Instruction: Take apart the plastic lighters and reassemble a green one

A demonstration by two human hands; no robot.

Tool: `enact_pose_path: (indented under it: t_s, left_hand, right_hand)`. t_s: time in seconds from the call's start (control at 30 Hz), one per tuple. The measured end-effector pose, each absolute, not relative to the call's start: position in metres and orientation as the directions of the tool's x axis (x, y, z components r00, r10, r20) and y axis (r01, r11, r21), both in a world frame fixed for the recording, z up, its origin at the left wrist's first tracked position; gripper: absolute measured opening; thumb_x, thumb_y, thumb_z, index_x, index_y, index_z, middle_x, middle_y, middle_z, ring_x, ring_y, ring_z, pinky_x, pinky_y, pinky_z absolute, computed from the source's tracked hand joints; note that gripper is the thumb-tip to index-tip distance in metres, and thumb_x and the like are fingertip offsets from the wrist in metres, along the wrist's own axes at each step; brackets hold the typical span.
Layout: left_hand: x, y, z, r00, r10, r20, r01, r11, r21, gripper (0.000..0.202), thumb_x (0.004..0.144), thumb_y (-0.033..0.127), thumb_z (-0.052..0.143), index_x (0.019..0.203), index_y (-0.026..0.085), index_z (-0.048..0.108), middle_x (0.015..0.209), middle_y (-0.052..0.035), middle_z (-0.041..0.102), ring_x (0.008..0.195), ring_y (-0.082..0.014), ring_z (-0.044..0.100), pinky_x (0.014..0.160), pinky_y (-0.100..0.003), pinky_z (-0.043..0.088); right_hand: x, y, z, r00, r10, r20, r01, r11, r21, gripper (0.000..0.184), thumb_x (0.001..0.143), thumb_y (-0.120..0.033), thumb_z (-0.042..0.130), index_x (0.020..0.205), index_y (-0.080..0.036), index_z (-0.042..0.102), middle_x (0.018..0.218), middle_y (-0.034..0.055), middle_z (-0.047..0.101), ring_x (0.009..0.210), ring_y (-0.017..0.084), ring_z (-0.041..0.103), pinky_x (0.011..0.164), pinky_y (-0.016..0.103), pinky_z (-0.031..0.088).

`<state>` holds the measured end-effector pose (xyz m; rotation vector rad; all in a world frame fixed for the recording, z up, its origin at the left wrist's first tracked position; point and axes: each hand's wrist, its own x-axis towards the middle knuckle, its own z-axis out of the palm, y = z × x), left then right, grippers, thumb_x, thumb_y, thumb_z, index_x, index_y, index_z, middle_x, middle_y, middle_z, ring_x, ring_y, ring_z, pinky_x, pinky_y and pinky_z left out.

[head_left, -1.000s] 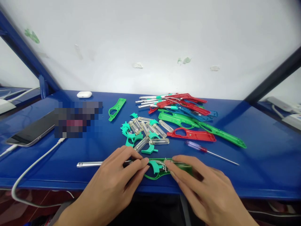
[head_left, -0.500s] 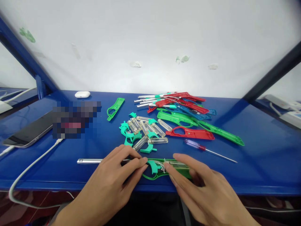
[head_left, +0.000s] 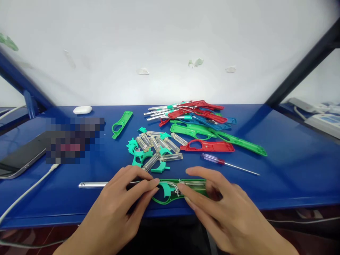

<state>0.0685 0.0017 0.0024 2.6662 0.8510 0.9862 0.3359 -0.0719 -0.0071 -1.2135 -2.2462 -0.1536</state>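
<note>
A long-nosed gas lighter with an opened green casing (head_left: 166, 202) lies across the front of the table, its metal tube (head_left: 91, 185) pointing left. Inside it are a teal trigger (head_left: 166, 190), white wires (head_left: 175, 187) and a clear fuel tank (head_left: 195, 184). My left hand (head_left: 127, 202) is closed, thumb and fingers pinching the lighter just left of the trigger. My right hand (head_left: 217, 202) curls round the casing's right end. One of its fingertips presses at the wires beside the tank, and another finger is lifted above the casing.
Behind the hands lie loose clear tanks (head_left: 171, 158) and teal triggers (head_left: 160, 167). Farther back are red casings (head_left: 209, 146), green casings (head_left: 190, 130) and metal-tubed lighter parts (head_left: 159, 114). A screwdriver (head_left: 220, 162) is at right; a phone (head_left: 23, 152) and white earbud case (head_left: 82, 110) at left.
The view has swung slightly to the right, so everything appears farther left. Both hands keep nearly the same hold on the lighter.
</note>
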Motion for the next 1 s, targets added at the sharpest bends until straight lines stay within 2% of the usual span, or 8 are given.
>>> enact_pose_path:
  t_s: [0.27, 0.53, 0.73, 0.83, 1.0]
  left_hand:
    - [0.0705, 0.0009, 0.0042, 0.614, 0.57, 0.546, 0.498, -0.817, 0.292, 0.014, 0.107, 0.015, 0.059, 0.109, 0.024, 0.07, 0.11, -0.0022, 0.066, 0.095, -0.0109, 0.069, 0.085, -0.022, 0.056]
    - [0.069, -0.0002, 0.0031, 0.611, 0.573, 0.546, 0.503, -0.814, 0.29, 0.015, 0.107, 0.012, 0.059, 0.112, 0.023, 0.068, 0.111, -0.0018, 0.066, 0.097, -0.0103, 0.068, 0.087, -0.021, 0.055]
    - [0.069, -0.0014, 0.0045, 0.624, 0.57, 0.534, 0.492, -0.818, 0.299, 0.017, 0.107, 0.01, 0.058, 0.112, 0.022, 0.068, 0.111, 0.0003, 0.065, 0.098, -0.0076, 0.066, 0.091, -0.018, 0.051]
    - [0.0702, -0.0016, 0.0059, 0.631, 0.573, 0.522, 0.494, -0.816, 0.3, 0.017, 0.107, 0.009, 0.058, 0.113, 0.023, 0.067, 0.112, 0.0007, 0.065, 0.098, -0.0077, 0.065, 0.092, -0.018, 0.051]
    - [0.0712, 0.0001, 0.005, 0.635, 0.581, 0.509, 0.507, -0.811, 0.293, 0.018, 0.106, 0.009, 0.06, 0.114, 0.023, 0.067, 0.113, 0.0003, 0.065, 0.099, -0.0088, 0.066, 0.093, -0.02, 0.052]
  right_hand:
    - [0.3329, -0.0723, -0.0027, -0.394, 0.763, 0.513, 0.802, 0.558, -0.214, 0.037, 0.107, -0.013, 0.046, 0.134, -0.023, 0.069, 0.147, 0.0107, 0.063, 0.072, 0.014, 0.065, 0.058, 0.032, 0.055]
    - [0.3324, -0.072, 0.0011, -0.4, 0.771, 0.496, 0.782, 0.569, -0.255, 0.033, 0.111, -0.014, 0.044, 0.135, -0.024, 0.064, 0.126, 0.0072, 0.066, 0.074, 0.013, 0.065, 0.057, 0.029, 0.048]
    - [0.3336, -0.0701, 0.0008, -0.379, 0.849, 0.369, 0.803, 0.5, -0.324, 0.042, 0.104, -0.004, 0.046, 0.131, -0.033, 0.062, 0.14, 0.0034, 0.061, 0.071, 0.012, 0.064, 0.058, 0.031, 0.046]
    - [0.3323, -0.0679, -0.0014, -0.329, 0.879, 0.345, 0.827, 0.445, -0.345, 0.041, 0.105, -0.005, 0.047, 0.129, -0.036, 0.061, 0.143, 0.0016, 0.059, 0.07, 0.012, 0.064, 0.059, 0.032, 0.045]
    - [0.3281, -0.0646, -0.0022, -0.265, 0.916, 0.3, 0.817, 0.379, -0.434, 0.04, 0.108, -0.006, 0.045, 0.126, -0.038, 0.059, 0.138, -0.0027, 0.062, 0.091, 0.015, 0.071, 0.069, 0.031, 0.047]
